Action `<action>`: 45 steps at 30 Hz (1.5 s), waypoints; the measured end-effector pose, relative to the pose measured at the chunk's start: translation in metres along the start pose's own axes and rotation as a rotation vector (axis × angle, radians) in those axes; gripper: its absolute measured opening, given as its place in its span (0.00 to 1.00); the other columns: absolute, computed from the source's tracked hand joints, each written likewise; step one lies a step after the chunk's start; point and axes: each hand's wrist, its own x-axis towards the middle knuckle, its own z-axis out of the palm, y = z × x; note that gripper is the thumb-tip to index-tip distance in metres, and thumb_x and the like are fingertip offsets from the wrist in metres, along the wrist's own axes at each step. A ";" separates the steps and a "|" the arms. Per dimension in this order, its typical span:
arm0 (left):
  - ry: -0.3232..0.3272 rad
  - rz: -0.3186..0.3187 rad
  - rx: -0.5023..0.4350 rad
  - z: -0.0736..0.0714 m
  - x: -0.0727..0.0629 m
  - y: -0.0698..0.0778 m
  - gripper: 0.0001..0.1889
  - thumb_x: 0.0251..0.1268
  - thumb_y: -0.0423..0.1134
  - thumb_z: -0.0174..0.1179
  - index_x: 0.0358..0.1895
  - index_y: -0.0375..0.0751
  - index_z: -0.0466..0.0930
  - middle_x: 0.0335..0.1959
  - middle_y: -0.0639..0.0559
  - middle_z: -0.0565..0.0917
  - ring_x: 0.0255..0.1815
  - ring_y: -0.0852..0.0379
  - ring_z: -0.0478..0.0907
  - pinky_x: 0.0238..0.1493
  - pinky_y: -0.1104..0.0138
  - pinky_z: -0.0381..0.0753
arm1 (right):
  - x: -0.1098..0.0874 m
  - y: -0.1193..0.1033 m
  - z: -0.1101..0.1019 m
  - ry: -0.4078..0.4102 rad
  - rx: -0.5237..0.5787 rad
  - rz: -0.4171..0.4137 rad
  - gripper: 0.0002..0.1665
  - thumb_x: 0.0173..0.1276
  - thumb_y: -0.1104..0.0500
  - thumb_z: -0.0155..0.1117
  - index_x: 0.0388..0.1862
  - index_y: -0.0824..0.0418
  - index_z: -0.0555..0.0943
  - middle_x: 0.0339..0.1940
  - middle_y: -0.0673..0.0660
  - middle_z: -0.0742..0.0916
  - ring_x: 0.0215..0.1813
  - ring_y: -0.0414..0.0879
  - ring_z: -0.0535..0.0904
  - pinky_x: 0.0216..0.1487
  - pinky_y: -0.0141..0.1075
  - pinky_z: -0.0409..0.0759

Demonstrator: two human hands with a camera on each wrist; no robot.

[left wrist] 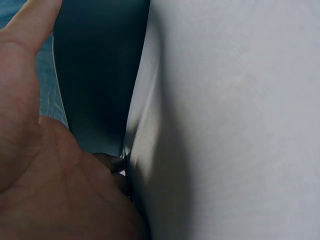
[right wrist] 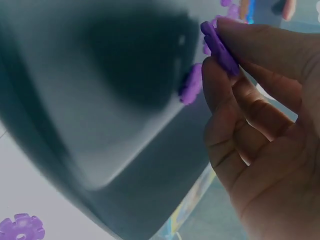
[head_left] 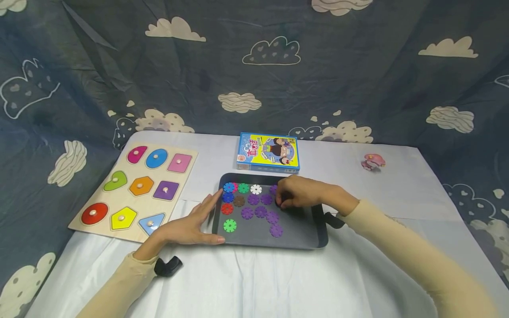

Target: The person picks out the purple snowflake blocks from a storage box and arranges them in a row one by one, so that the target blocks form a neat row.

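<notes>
My right hand point(head_left: 300, 192) is over the back right part of a dark grey tray point(head_left: 298, 234). In the right wrist view it pinches a purple snowflake disc point(right wrist: 220, 49) between thumb and fingers, above the tray. Another purple disc point(right wrist: 191, 85) stands near the tray wall there. Fingers spread, my left hand point(head_left: 191, 227) rests at the tray's left side, its thumb by the front left corner. Inside the tray lie several purple discs point(head_left: 260, 212), with a white disc point(head_left: 256, 189), a brown disc point(head_left: 239, 201), a red disc point(head_left: 227, 209) and green and blue ones towards the left.
A wooden shape puzzle board point(head_left: 157, 212) lies left of the tray. Behind the tray is a blue and yellow box point(head_left: 268, 152). A small pink toy point(head_left: 374, 161) sits at the back right. One purple disc point(right wrist: 21, 228) lies on the white cloth outside the tray.
</notes>
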 end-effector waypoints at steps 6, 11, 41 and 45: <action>-0.007 0.006 -0.007 0.000 0.000 0.001 0.64 0.53 0.63 0.72 0.80 0.69 0.26 0.83 0.44 0.29 0.83 0.40 0.25 0.74 0.30 0.41 | -0.011 0.002 -0.001 0.077 0.042 -0.019 0.07 0.65 0.66 0.70 0.41 0.58 0.87 0.40 0.48 0.87 0.42 0.40 0.81 0.50 0.38 0.83; -0.009 0.003 -0.005 0.000 0.000 0.001 0.64 0.53 0.63 0.72 0.80 0.70 0.26 0.83 0.44 0.30 0.83 0.41 0.25 0.75 0.31 0.40 | -0.020 0.007 -0.001 0.135 0.068 0.000 0.08 0.65 0.67 0.70 0.41 0.58 0.87 0.42 0.48 0.88 0.43 0.41 0.81 0.48 0.41 0.84; 0.000 0.010 -0.012 0.000 0.000 0.000 0.65 0.52 0.63 0.72 0.80 0.72 0.25 0.83 0.43 0.30 0.83 0.40 0.25 0.75 0.31 0.38 | -0.052 0.022 -0.003 0.374 0.165 0.027 0.09 0.68 0.66 0.67 0.44 0.54 0.87 0.44 0.45 0.87 0.41 0.40 0.79 0.41 0.34 0.81; 0.000 0.008 -0.016 0.000 0.000 0.000 0.65 0.52 0.63 0.72 0.80 0.72 0.26 0.83 0.43 0.30 0.83 0.40 0.25 0.75 0.31 0.38 | -0.064 0.029 0.000 0.417 0.182 0.067 0.11 0.68 0.66 0.67 0.45 0.53 0.86 0.45 0.46 0.87 0.41 0.40 0.78 0.40 0.33 0.81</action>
